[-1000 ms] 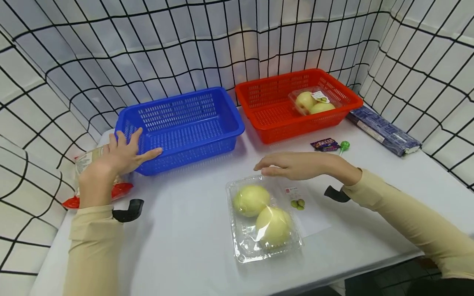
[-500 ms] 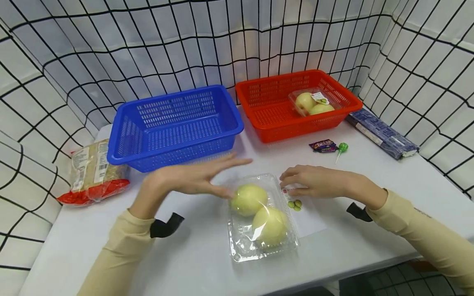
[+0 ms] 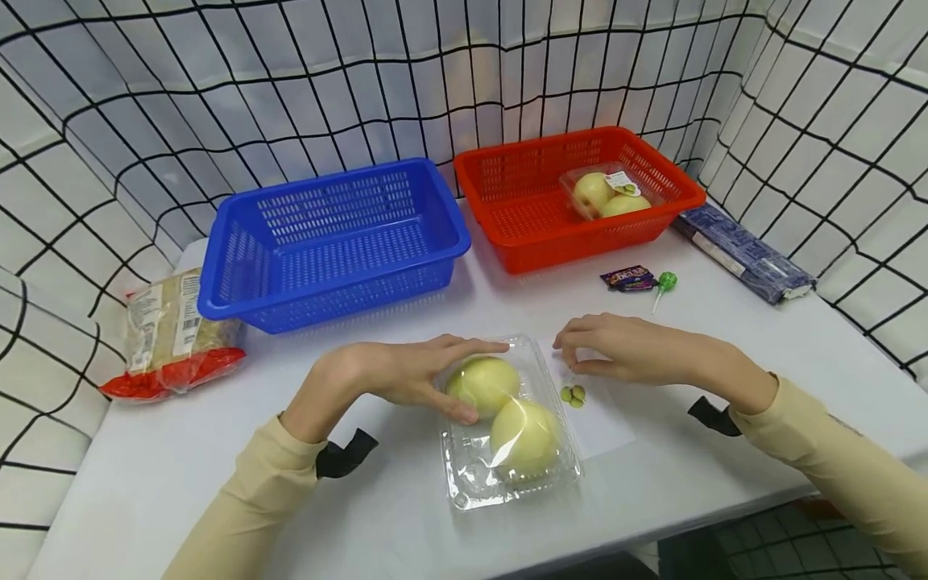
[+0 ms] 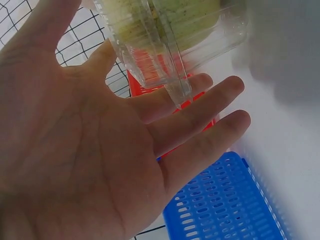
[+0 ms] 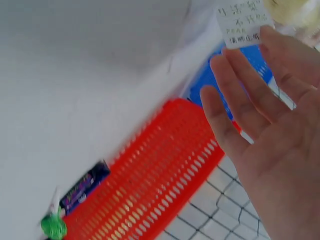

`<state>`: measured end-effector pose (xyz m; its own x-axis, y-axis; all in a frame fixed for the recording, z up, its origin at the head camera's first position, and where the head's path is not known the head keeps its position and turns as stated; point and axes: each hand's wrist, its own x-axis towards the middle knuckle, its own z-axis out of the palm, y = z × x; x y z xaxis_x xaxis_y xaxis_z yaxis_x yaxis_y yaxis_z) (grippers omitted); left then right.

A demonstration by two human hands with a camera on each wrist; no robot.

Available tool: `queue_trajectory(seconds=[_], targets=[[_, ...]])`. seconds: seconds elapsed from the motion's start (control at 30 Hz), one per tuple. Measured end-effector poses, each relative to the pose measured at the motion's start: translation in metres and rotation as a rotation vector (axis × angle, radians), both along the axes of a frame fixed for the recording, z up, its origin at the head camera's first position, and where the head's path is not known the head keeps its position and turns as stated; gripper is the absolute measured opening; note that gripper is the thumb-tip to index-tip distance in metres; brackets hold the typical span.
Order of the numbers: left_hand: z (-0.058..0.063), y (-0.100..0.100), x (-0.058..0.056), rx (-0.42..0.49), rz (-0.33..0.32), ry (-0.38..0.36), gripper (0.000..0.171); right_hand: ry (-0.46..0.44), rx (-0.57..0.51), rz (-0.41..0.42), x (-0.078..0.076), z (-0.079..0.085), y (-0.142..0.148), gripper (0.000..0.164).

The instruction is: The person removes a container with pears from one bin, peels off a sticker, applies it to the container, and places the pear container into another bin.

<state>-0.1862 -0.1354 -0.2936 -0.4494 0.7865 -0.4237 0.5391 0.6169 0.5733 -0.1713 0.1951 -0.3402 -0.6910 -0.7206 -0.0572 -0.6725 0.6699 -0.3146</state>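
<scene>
A clear plastic box (image 3: 474, 491) with two pale yellow pears (image 3: 528, 435) lies at the front centre. My left hand (image 3: 406, 374) spans its left end with fingers spread and nearly straight. In the left wrist view the box's corner (image 4: 172, 82) overlaps those fingers. My right hand (image 3: 634, 346) is just right of the box, its thumb and fingertips drawn together at a small white label (image 3: 574, 395) printed with green pears. The right wrist view shows the thumb over the corner of the label (image 5: 243, 22), pinching it. The hand hides the label's top from the head view.
Behind stand a blue basket (image 3: 333, 298) and a red basket (image 3: 580, 246), which holds another box of pears (image 3: 605, 196). A bag of grain-like food (image 3: 174, 330) lies at left. To the right are a purple packet (image 3: 627, 279), a green lollipop (image 3: 666, 281) and a dark blue package (image 3: 747, 250).
My left hand has moved right, away from the blue basket, to the left end of the plastic box. My right hand has come down to the label beside it.
</scene>
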Motion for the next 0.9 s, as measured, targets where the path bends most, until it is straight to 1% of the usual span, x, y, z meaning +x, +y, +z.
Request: queue_trajectory(seconds=[0.17,0.23,0.3,0.37,0.43,0.5,0.6,0.67,0.7,0.8,0.9], targets=[[0.009,0.0,-0.002,-0.03,-0.018,0.039,0.091,-0.037,-0.047,-0.04,0.014,0.02,0.012,0.018],[0.012,-0.001,-0.001,-0.039,-0.017,0.042,0.091,-0.028,-0.067,-0.054,0.019,0.03,0.013,0.015],[0.014,-0.002,-0.001,-0.049,-0.008,0.04,0.091,-0.003,-0.089,-0.048,0.022,0.041,0.01,0.013],[0.015,-0.004,-0.001,-0.056,0.002,0.037,0.091,0.038,-0.106,-0.027,0.025,0.05,0.001,0.013],[0.013,-0.005,0.0,-0.056,0.009,0.032,0.091,0.076,-0.126,0.024,0.026,0.057,-0.014,0.012],[0.011,-0.006,0.0,-0.06,0.02,0.028,0.091,0.109,-0.138,0.087,0.025,0.06,-0.032,0.011],[0.006,-0.006,0.002,-0.071,0.042,0.018,0.092,0.163,-0.124,0.17,0.021,0.06,-0.057,0.013],[0.004,-0.006,0.004,-0.099,0.066,0.024,0.093,0.223,-0.087,0.199,0.018,0.055,-0.07,0.019],[0.004,-0.005,0.006,-0.113,0.076,0.027,0.094,0.251,-0.066,0.205,0.017,0.051,-0.074,0.019],[0.003,-0.003,0.01,-0.157,0.099,0.042,0.096,0.354,-0.001,0.193,0.017,0.04,-0.081,0.022],[0.005,-0.001,0.012,-0.188,0.113,0.054,0.098,0.451,0.019,0.155,0.019,0.032,-0.082,0.025]])
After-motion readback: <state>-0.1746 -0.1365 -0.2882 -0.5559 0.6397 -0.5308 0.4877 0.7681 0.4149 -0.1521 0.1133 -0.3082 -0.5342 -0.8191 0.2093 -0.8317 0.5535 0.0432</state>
